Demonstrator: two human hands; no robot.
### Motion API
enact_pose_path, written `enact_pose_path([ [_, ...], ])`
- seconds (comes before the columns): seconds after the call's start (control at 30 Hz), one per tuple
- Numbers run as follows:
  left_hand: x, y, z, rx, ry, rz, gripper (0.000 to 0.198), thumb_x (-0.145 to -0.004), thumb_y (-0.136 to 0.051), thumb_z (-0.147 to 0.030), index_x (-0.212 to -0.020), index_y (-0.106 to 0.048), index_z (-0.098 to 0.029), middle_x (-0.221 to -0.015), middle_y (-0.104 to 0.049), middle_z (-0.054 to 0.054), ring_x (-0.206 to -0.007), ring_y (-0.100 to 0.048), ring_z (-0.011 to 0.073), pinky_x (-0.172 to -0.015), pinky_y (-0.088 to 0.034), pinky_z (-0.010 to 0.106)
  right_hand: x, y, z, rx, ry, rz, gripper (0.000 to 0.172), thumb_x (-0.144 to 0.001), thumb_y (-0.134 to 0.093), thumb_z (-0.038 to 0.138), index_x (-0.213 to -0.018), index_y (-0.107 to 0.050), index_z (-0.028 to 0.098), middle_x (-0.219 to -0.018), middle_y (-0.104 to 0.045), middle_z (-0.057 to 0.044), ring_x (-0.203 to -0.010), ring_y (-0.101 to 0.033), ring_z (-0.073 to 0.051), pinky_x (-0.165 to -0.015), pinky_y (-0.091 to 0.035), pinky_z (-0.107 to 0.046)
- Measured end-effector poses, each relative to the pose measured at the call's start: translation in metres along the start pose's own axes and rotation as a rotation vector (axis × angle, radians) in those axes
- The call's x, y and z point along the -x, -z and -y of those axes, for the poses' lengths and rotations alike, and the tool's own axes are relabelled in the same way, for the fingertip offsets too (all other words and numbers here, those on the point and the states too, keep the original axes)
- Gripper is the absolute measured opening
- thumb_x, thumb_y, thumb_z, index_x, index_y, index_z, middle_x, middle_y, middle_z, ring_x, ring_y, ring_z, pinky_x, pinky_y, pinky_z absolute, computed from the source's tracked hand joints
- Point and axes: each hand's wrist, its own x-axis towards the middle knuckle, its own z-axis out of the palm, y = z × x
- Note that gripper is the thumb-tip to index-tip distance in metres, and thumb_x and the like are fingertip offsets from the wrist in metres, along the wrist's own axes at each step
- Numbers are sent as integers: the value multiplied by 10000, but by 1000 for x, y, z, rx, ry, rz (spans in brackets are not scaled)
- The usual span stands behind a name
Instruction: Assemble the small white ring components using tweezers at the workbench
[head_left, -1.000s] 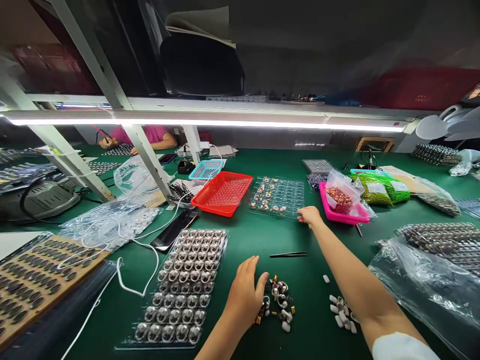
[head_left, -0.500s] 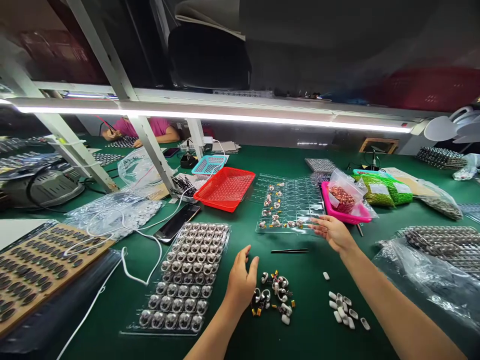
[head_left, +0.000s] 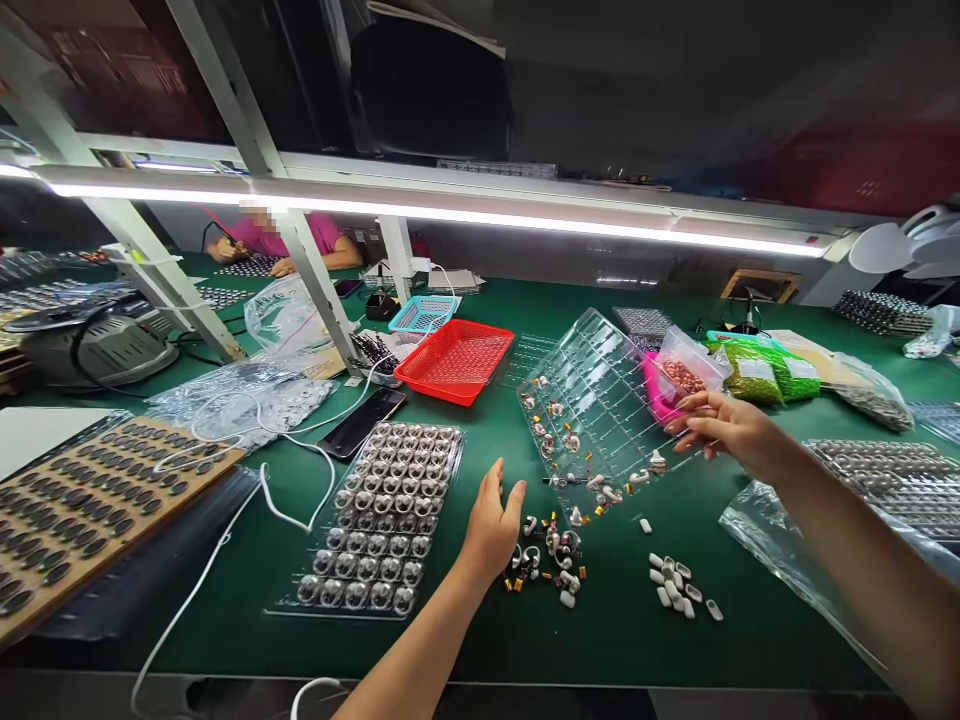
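Pinching the clear tray (head_left: pixel 600 390) at its right corner in the grip of the right hand (head_left: pixel 739 436). Compared with half a second ago, tilting it more steeply above the bench (head_left: pixel 495 640), drawn nearer and turned, with small parts (head_left: pixel 571 442) along its left and near edges. Keeping the left hand (head_left: pixel 491 522) spread, thumb apart from fingers, beside the loose pile (head_left: pixel 561 545).

On the counter (head_left: pixel 600 645), component tray (head_left: pixel 286 606) left of the electronic parts (head_left: pixel 561 545); casings (head_left: pixel 666 596) to their right. Behind the parts, blister tray (head_left: pixel 600 370) in the right hand (head_left: pixel 739 435). Smartphone (head_left: pixel 365 424) at the component tray's far left corner. Front basket (head_left: pixel 461 360) behind both; rear basket (head_left: pixel 424 312) beyond. Board (head_left: pixel 223 456) at far left
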Motion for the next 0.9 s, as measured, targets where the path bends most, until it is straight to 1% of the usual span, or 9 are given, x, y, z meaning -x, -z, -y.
enact_pose_path([
  [0.1, 2, -2, 0, -14, 2, 27, 664, -979, -480, -446, -1513, -324, -83, -1545, -386, 259, -1395, -435, 376, -1120, -380, 537, -2, 3, 17, 96, 27, 68, 246, -806, -633, 197, -1019, -511, 175, -909, -764, -121, -670, -759, -226, -424, -477, -205],
  [0.2, 4, -4, 0, -34, -6, 49, 704, -960, -509, -432, -1520, -306, -57, -1562, -356, 262, -1439, -366, 381, -1163, -318, 529, -6, 1, 33, 197, 71, 95, 275, -794, -635, 192, -1042, -517, 176, -864, -754, -97, -646, -742, -224, -418, -469, -219],
  [0.3, 6, -5, -1, -46, -13, 61, 721, -945, -528, -424, -1522, -301, -55, -1569, -346, 254, -1453, -344, 376, -1183, -287, 511, -10, -3, 45, 274, 122, 98, 281, -778, -640, 195, -1039, -537, 193, -853, -749, -69, -645, -724, -217, -486, -517, -258],
  [0.43, 6, -4, 0, -47, -1, 66, 710, -941, -529, -410, -1512, -314, -49, -1556, -359, 261, -1440, -362, 382, -1176, -298, 512, -10, -10, 59, 379, 212, 77, 260, -776, -632, 215, -1026, -563, 222, -862, -742, -51, -751, -721, -237, -636, -570, -317],
  [0.53, 6, -3, 2, -32, 17, 58, 662, -954, -502, -390, -1510, -323, -78, -1542, -380, 248, -1402, -424, 371, -1149, -344, 511, -1, -16, 71, 532, 333, 58, 259, -816, -586, 274, -1069, -557, 230, -908, -741, -67, -779, -724, -253, -688, -579, -357],
  [0.6, 5, -2, 3, -15, 23, 45, 622, -964, -488, -379, -1504, -338, -109, -1532, -399, 230, -1379, -457, 358, -1128, -376, 504, 10, -21, 76, 635, 427, 29, 283, -836, -561, 318, -1105, -554, 232, -930, -741, -78, -752, -722, -254, -684, -577, -370],
  [0.7, 5, -1, 5, 10, 20, 29, 583, -964, -499, -355, -1485, -373, -125, -1514, -429, 216, -1361, -480, 346, -1113, -401, 494, 28, -28, 80, 790, 544, -56, 326, -854, -544, 366, -1159, -564, 250, -925, -747, -91, -734, -716, -267, -661, -565, -376],
  [0.8, 4, -1, 8, 29, 16, 18, 570, -951, -528, -329, -1466, -402, -122, -1494, -454, 219, -1341, -502, 347, -1102, -414, 503, 46, -29, 78, 884, 600, -133, 328, -881, -513, 397, -1190, -553, 297, -1005, -754, -96, -754, -725, -285, -638, -563, -393],
  [0.9, 3, -2, 11, 45, 9, 0, 566, -935, -550, -302, -1450, -417, -105, -1468, -477, 231, -1339, -502, 349, -1101, -415, 512, 54, -24, 75, 908, 604, -241, 342, -880, -523, 388, -1219, -521, 344, -1058, -752, -73, -752, -730, -295, -629, -569, -405],
])
